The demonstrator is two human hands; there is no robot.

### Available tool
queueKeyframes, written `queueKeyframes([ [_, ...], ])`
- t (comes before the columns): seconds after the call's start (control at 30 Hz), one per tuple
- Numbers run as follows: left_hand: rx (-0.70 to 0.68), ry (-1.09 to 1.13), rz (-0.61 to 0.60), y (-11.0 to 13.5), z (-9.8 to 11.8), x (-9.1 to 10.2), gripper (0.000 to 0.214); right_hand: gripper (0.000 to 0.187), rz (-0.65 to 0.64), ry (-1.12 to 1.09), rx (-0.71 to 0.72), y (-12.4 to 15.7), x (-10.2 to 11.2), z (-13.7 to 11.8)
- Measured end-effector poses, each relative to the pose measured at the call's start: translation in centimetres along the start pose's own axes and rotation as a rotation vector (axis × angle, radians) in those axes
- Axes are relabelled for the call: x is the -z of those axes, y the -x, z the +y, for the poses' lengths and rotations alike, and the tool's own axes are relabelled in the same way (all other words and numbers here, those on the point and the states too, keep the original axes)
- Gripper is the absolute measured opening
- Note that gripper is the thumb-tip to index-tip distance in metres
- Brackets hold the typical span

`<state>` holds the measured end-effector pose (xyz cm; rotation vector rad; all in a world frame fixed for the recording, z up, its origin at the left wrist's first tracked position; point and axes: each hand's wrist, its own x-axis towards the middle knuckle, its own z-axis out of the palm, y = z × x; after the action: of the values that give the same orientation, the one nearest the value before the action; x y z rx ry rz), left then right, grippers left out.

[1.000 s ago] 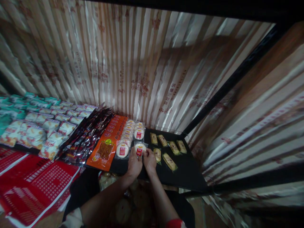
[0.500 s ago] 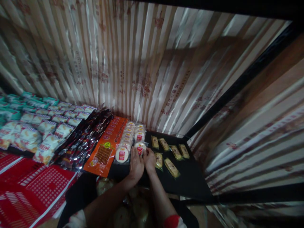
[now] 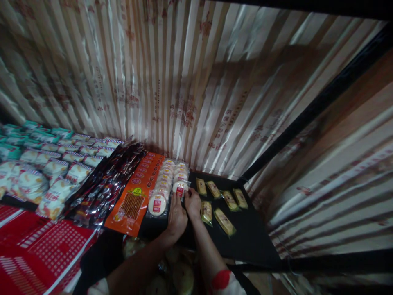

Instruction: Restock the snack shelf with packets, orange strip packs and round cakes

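Note:
A clear-wrapped round white cracker (image 3: 179,189) with a red label lies at the front of the right-hand row of such packets. My left hand (image 3: 177,217) rests its stretched-out fingers on the packet's near edge. At its right edge, my right hand (image 3: 193,203) has bent fingers closed against the wrapper; the fingertips are partly hidden. Beside it, the left row of crackers ends in another round packet (image 3: 156,205). Farther left lies an orange snack bag (image 3: 130,200) with brown sticks printed on it.
Several yellow wrapped cakes (image 3: 224,221) lie on the black shelf (image 3: 245,237) to the right. Dark shiny packets (image 3: 101,184), white snack packs (image 3: 55,196) and green packs (image 3: 39,133) fill the left. A red basket (image 3: 46,250) stands front left. A striped curtain (image 3: 172,82) hangs behind.
Both hands have slid the cracker packet slightly back, closer to the packets behind it. The camera view has shifted a little.

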<state>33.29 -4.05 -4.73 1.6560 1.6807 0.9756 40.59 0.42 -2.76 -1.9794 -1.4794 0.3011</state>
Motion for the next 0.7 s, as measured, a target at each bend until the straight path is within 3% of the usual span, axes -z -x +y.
queueKeyframes([
  [0.7,-0.017,-0.115,-0.029,-2.3,-0.1,-0.2,0.062,0.037,0.018,-0.033,0.021,-1.4,-0.4,-0.3],
])
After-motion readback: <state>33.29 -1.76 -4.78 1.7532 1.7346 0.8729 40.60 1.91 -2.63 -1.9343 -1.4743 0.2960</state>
